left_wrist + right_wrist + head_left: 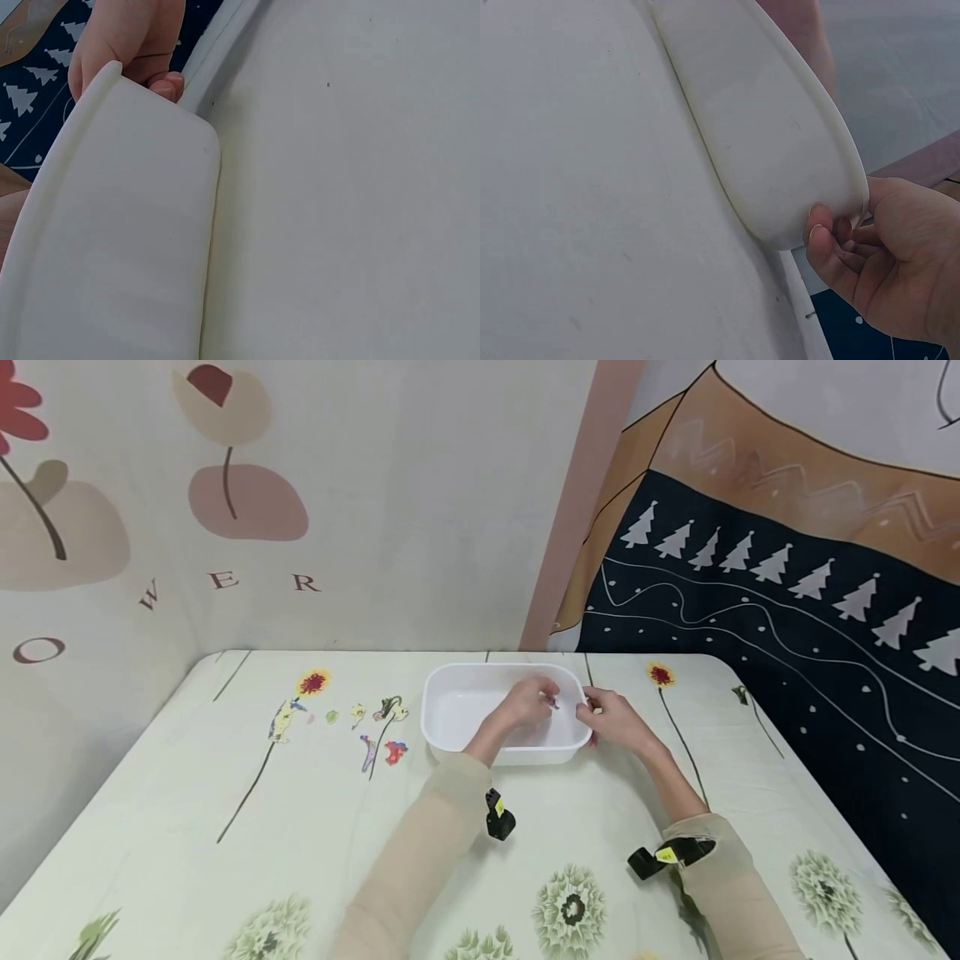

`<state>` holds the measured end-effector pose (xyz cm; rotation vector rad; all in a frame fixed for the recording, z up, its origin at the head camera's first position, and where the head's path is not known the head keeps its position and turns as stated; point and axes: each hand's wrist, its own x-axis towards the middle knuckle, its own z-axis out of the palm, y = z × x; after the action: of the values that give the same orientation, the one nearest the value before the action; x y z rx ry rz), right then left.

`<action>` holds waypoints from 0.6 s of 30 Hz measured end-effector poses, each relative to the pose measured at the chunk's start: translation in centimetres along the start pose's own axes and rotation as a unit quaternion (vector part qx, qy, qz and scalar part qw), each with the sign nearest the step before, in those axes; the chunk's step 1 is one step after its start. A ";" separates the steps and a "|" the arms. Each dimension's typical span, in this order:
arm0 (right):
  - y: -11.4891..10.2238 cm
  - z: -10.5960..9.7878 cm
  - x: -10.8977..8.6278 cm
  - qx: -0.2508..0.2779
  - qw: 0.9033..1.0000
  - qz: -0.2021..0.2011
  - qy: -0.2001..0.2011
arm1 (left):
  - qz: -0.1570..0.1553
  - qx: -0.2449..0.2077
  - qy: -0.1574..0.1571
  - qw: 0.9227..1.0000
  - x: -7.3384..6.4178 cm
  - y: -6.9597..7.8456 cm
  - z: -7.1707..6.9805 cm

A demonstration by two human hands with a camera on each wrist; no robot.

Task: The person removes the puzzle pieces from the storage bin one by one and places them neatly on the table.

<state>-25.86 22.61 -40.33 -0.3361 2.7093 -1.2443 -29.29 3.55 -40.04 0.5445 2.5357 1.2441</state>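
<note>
A white plastic basin (450, 750) with rounded corners stands at the far part of the table. My left hand (527, 702) reaches over its near side into it. Between its fingertips shows a small purple-red piece (553, 701), whose kind I cannot tell. My right hand (617, 720) grips the basin's right end, thumb at the rim. In the right wrist view the right hand (900, 259) has its fingers curled beneath the rim at the corner. The left wrist view shows the basin's outer wall (127, 217), with the right hand (131, 45) beyond its corner.
Left of the basin lie several small colourful pieces, among them a red one (395, 752), a purple one (367, 752) and a yellowish one (283, 720). A flower-printed cloth (315, 843) covers the table. Printed hangings (420, 527) rise behind the far edge.
</note>
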 end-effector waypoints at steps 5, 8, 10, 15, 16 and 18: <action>-0.1 0.0 0.0 0.002 1.000 0.003 0.002 | -0.005 0.001 -0.005 1.000 -0.2 -0.2 0.1; -0.1 0.0 0.0 -0.001 1.000 0.005 0.002 | 0.004 0.005 -0.005 1.000 -0.2 -0.4 0.1; -0.1 0.0 -0.1 -0.001 1.000 0.005 0.002 | 0.009 0.016 -0.008 1.000 -0.3 -0.5 0.0; -0.1 0.1 0.0 -0.004 1.000 0.002 0.004 | 0.002 0.043 -0.015 0.999 -0.3 -0.7 0.0; -0.1 0.1 0.0 -0.005 1.000 0.002 0.004 | 0.000 0.045 -0.014 0.999 -0.3 -0.7 0.0; -0.1 0.0 0.0 -0.007 1.000 0.002 0.005 | -0.002 0.051 -0.011 0.999 -0.3 -0.8 0.0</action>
<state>-25.84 22.50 -40.27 -0.3264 2.7261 -1.2295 -29.20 3.01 -40.65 0.5717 2.5925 1.1052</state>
